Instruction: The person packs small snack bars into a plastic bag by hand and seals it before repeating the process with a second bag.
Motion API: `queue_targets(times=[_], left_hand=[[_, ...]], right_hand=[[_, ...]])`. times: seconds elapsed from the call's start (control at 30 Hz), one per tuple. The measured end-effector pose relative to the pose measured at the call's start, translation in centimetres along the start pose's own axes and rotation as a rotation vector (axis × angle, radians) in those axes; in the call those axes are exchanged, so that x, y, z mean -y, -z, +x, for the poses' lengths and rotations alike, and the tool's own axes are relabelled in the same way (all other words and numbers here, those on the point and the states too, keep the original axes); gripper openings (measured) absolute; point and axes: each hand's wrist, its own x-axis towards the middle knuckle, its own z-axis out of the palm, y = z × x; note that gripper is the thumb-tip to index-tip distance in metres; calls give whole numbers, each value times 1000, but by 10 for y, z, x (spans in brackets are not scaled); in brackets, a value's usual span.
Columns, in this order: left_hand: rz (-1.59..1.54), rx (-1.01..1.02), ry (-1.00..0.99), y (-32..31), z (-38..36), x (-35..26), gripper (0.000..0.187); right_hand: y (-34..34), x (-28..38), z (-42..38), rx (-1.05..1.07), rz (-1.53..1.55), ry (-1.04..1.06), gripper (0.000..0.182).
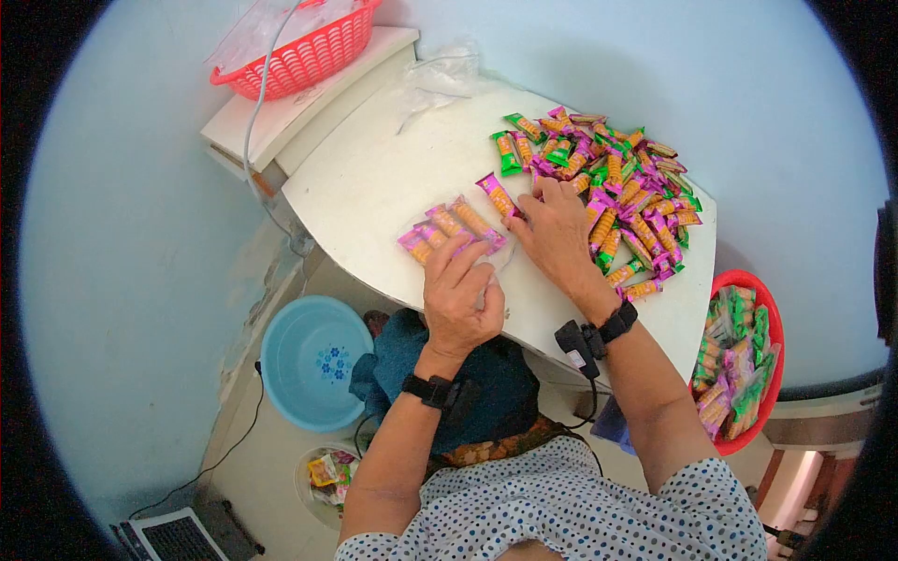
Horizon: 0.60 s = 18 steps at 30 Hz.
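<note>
On the white table, a clear plastic bag (451,227) holds several small orange snack packets with pink ends. My left hand (462,297) is at the bag's near edge, with its fingers curled onto the plastic. My right hand (558,234) reaches to the left edge of a large pile of pink and green snack packets (641,210). Its thumb and fingers are bent together beside one pink packet (498,195), which lies between the bag and the pile. Whether the fingertips grip a packet is hard to see.
A red basket (327,51) stands on a raised white ledge, near a crumpled clear bag (444,75). Below the table are a blue basin (313,360) and a small bin (313,486). A red basket of filled bags (772,374) stands at the right.
</note>
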Motion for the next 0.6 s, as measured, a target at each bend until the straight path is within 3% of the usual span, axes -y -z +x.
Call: queue_targets(times=[0.17, 0.37, 0.47, 0.6], left_hand=[[8, 17, -1, 1, 0, 0, 20], [80, -4, -21, 4, 3, -4, 31], [239, -50, 44, 14, 2, -22, 35], [306, -17, 232, 24, -8, -36, 37]], right_hand=[[-4, -3, -2, 10, 4, -16, 18], [-6, -9, -4, -185, 250, -128, 15], [6, -10, -5, -176, 392, -312, 17], [40, -13, -3, 12, 451, -370, 21]])
